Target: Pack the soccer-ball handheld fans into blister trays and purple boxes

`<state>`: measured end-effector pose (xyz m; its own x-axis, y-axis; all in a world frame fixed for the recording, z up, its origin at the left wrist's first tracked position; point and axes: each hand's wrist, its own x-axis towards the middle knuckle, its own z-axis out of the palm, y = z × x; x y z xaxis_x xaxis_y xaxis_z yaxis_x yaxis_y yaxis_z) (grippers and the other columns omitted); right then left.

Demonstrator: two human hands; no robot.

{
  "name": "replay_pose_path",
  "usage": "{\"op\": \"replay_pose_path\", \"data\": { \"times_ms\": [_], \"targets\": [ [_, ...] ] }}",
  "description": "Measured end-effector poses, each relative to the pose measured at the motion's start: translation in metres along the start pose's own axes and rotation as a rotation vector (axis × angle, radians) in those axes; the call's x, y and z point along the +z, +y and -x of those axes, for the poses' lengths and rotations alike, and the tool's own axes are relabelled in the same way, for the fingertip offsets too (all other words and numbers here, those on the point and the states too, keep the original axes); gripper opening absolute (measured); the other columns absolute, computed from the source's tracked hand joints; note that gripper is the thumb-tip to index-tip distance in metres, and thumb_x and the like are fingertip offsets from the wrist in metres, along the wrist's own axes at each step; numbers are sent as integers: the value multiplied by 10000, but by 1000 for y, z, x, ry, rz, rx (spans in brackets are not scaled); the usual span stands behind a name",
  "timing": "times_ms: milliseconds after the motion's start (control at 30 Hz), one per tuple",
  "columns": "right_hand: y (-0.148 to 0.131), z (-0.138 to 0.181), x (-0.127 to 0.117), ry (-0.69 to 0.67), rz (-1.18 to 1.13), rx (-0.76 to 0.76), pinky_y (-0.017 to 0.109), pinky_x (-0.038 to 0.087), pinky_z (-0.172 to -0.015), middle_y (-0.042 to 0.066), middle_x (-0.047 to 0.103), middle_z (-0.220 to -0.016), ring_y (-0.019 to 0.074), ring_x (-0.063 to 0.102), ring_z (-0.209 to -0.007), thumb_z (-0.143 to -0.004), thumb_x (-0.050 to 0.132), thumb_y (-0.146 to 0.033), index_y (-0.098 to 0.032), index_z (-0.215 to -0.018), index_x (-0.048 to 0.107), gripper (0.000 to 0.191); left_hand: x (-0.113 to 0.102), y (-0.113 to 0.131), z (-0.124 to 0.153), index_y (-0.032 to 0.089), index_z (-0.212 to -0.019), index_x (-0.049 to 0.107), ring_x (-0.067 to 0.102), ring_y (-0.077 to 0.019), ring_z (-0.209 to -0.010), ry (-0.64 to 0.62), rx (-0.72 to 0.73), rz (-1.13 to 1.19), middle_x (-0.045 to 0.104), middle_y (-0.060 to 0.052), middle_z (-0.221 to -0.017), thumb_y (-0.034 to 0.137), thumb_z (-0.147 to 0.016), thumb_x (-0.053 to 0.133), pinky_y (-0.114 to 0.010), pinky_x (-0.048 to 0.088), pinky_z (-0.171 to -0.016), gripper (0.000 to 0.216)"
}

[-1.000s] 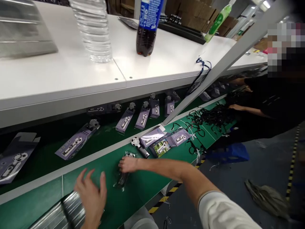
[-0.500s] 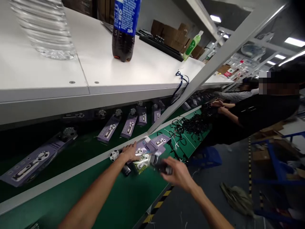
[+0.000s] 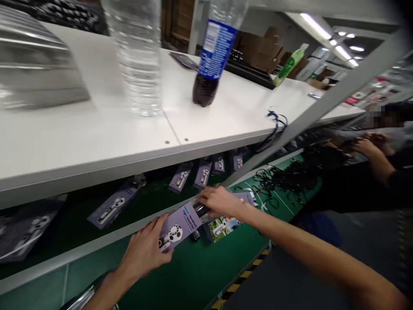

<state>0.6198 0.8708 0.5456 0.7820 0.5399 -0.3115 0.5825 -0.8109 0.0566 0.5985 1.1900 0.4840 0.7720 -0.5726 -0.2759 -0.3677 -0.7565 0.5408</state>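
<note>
My left hand (image 3: 146, 249) grips the lower end of a purple carton (image 3: 180, 224) printed with a football, held just above the green conveyor belt (image 3: 193, 271). My right hand (image 3: 221, 201) is closed at the carton's upper end, on a dark item (image 3: 202, 210) at the carton's mouth. Under the hands lie a green printed card (image 3: 222, 227) and another purple carton (image 3: 247, 198) on the belt.
Several purple cartons (image 3: 180, 180) lie on the far belt under a white shelf (image 3: 97, 129) that holds a clear water bottle (image 3: 138, 56) and a cola bottle (image 3: 209, 60). A heap of black cords (image 3: 290, 174) lies to the right. Co-workers' hands (image 3: 368, 144) work there.
My left hand picked a purple carton off the pile and drew it back toward me. My right hand carried a dark item up to the carton's open end. The camera view swung left.
</note>
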Motion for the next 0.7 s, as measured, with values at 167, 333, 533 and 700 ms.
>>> {"op": "replay_pose_path", "data": {
  "times_ms": [167,333,533,700],
  "targets": [
    [-24,-124,4,81,-313,-147,470,364,-1176,132,622,-1412,300,530,-1329,-896,681,-166,-126,-1304,654,411,-5,-80,-26,140,-1569,346,706,-353,-1085,66,-131,-42,646,-204,-1374,426,-769,642,-397,571,-780,899],
    [-54,-88,38,90,-677,309,393,476,-1049,98,680,-1342,247,652,-1185,-1017,470,-174,-175,-1297,685,353,0,-118,-37,135,-1503,460,316,-358,-1528,200,-46,-47,427,-177,-1609,428,-884,544,-528,258,-1234,691],
    [-225,-28,137,-186,-1257,286,295,521,-895,-15,799,-959,192,739,-882,-962,556,-265,-273,-1025,804,255,51,-179,136,194,-1369,594,627,-350,-1208,450,-456,19,673,-146,-1314,675,-913,417,-444,519,-974,686],
    [-370,-114,156,-378,-1862,209,290,513,-759,-3,774,-902,196,690,-814,-784,748,-363,-235,-920,804,194,85,-196,215,196,-1443,566,489,-369,-1373,407,-587,-248,611,-153,-1434,581,-966,307,-587,294,-1157,665]
  ]
}}
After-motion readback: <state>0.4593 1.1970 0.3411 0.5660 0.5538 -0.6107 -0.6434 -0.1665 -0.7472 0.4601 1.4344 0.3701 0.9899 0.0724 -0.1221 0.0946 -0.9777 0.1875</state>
